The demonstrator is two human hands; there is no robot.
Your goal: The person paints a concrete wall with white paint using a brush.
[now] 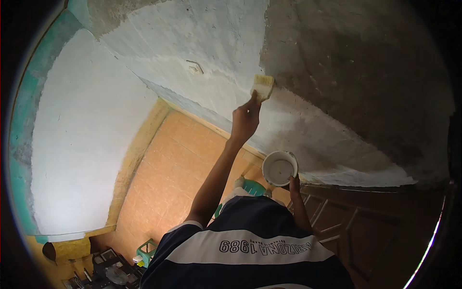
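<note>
My left hand (246, 121) is stretched out towards the wall and grips a wide paintbrush (263, 86) with pale yellow bristles. The bristles lie at the border between whitish paint and bare dark grey plaster on the wall (346, 79); I cannot tell whether they press on it. Lower and to the right, my right hand (294, 183) holds a small white bucket (280, 168) by its rim. Whitish liquid, apparently paint, covers the bucket's bottom.
A wall socket or switch plate (195, 67) sits left of the brush. The adjoining wall (86, 130) is white with a green border. Under my feet is a green plastic stool or similar (254, 187) on orange tiles (158, 173). A green jerrycan (146, 251) and a panelled door (371, 231) flank me.
</note>
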